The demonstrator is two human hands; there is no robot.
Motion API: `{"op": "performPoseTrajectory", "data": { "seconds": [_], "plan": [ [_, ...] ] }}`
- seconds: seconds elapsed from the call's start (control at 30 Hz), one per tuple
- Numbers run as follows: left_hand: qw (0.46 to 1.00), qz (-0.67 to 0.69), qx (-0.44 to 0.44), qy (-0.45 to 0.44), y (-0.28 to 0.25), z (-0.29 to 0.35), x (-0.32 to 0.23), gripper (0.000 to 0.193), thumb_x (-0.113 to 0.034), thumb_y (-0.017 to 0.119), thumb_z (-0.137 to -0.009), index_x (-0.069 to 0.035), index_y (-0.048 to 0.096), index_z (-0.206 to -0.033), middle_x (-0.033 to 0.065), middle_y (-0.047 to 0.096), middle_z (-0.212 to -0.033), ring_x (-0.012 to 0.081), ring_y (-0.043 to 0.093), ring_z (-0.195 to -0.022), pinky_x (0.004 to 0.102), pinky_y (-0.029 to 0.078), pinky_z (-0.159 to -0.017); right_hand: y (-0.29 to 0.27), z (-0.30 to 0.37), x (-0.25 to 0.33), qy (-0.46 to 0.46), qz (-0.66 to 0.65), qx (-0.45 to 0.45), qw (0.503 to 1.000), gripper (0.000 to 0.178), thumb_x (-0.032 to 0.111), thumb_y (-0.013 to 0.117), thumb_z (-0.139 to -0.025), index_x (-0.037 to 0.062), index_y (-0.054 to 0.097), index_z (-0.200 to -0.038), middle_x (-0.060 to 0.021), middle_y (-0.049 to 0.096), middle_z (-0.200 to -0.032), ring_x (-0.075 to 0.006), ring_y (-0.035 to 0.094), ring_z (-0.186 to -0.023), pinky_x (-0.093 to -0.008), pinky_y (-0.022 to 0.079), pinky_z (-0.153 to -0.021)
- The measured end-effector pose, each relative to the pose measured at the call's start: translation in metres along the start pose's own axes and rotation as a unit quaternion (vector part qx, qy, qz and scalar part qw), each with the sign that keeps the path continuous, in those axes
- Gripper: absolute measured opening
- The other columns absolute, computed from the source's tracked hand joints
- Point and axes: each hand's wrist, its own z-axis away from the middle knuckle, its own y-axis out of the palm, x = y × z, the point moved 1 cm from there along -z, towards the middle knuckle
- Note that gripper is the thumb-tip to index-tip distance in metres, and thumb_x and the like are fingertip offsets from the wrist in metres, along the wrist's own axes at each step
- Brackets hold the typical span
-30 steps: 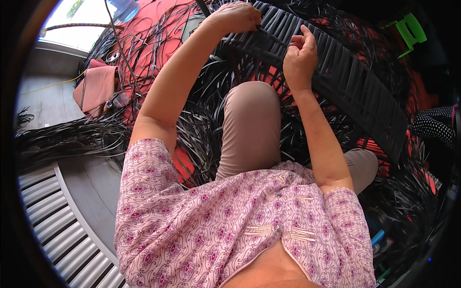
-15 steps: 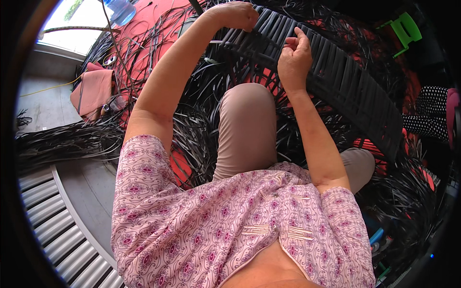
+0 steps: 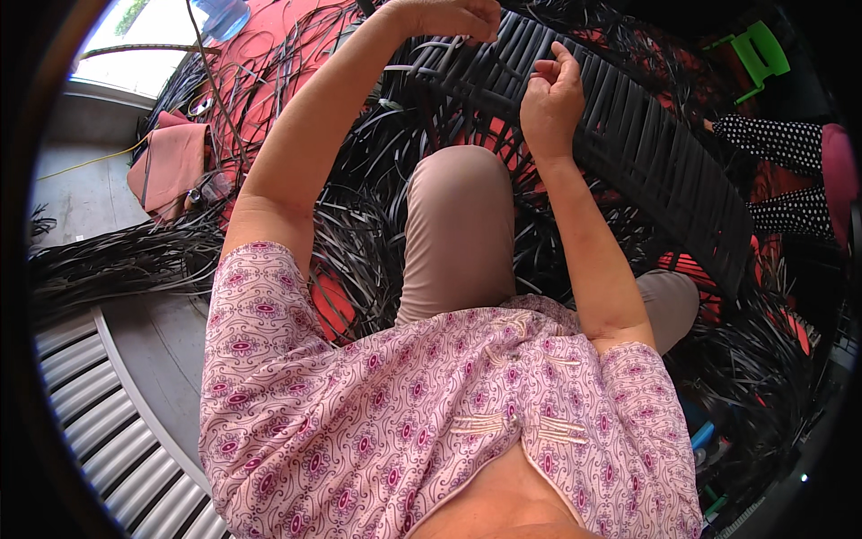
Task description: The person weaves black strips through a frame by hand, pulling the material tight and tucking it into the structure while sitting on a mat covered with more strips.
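A panel of black flat strips (image 3: 628,135), woven side by side, slants from the upper middle down to the right in front of my knees. My left hand (image 3: 456,18) is over its upper left end, fingers curled into a closed grip. What they hold is hidden. My right hand (image 3: 551,103) is at the panel's near edge, with its index finger pointing up and thumb apart from it. The other fingers are bent, and nothing plainly shows in them. A dense tangle of loose black strips (image 3: 368,234) surrounds the panel and my legs.
Red floor covering (image 3: 278,54) lies under the strips. At right are another person's dotted trousers (image 3: 772,144) and a green plastic chair (image 3: 760,54). A salmon cloth (image 3: 175,166), a clear blue bottle (image 3: 223,18) and a roller conveyor (image 3: 117,422) are on the left.
My left hand has moved slightly up and right; my right hand has risen slightly. The dotted trousers at right have moved further into view.
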Motion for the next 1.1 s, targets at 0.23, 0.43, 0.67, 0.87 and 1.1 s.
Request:
{"op": "performPoseTrajectory", "data": {
  "seconds": [0.23,0.43,0.67,0.87,1.1],
  "plan": [
    [0.981,0.187,-0.015,0.046,0.013,0.001,0.02,0.025,-0.012,0.069,-0.086,-0.007,0.061,-0.11,-0.0008,0.063,-0.092,0.0104,0.057,-0.083,0.0264,0.048,-0.074,0.0,-0.003,-0.013,0.078,-0.087,0.0,0.993,0.046,-0.007,0.051,-0.086,-0.0037,0.054,-0.132,-0.0067,0.064,-0.102,-0.013,0.062,-0.086,-0.0254,0.053,-0.082],
    [0.989,-0.069,-0.045,0.119,0.026,-0.003,-0.016,0.034,-0.008,0.067,-0.084,-0.003,0.059,-0.116,0.0049,0.064,-0.095,0.0181,0.059,-0.089,0.0307,0.05,-0.081,-0.005,-0.012,-0.011,0.163,-0.21,0.018,0.964,0.038,-0.005,0.054,-0.086,-0.0053,0.057,-0.124,-0.006,0.066,-0.095,-0.0135,0.063,-0.08,-0.0254,0.052,-0.072],
    [0.904,-0.355,-0.123,0.202,0.067,0.015,-0.053,0.017,0.0,0.061,-0.077,-0.003,0.063,-0.094,0.0117,0.064,-0.096,0.0287,0.065,-0.096,0.0388,0.05,-0.084,0.005,-0.11,0.009,0.17,-0.266,0.347,0.883,0.027,0.027,0.058,-0.097,0.0029,0.07,-0.098,-0.0052,0.068,-0.083,-0.0118,0.063,-0.078,-0.0295,0.052,-0.071],
    [0.831,-0.521,-0.062,0.186,0.094,0.007,-0.061,0.013,-0.002,0.063,-0.072,-0.002,0.068,-0.083,0.0142,0.066,-0.093,0.0274,0.067,-0.094,0.0367,0.052,-0.081,0.045,-0.131,0.016,0.078,0.072,0.589,0.801,0.019,0.016,0.065,-0.087,0.0017,0.075,-0.095,-0.0043,0.071,-0.083,-0.0109,0.063,-0.07,-0.0296,0.052,-0.063],
    [0.772,-0.62,-0.126,0.067,0.137,0.019,-0.074,0.023,-0.011,0.062,-0.079,-0.004,0.069,-0.1,0.0157,0.063,-0.106,0.0317,0.061,-0.106,0.042,0.044,-0.095,0.051,-0.123,0.039,0.018,0.151,0.618,0.772,0.036,0.004,0.077,-0.072,0.0036,0.075,-0.108,-0.011,0.075,-0.099,-0.0176,0.069,-0.092,-0.0302,0.055,-0.087]
  ]
}}
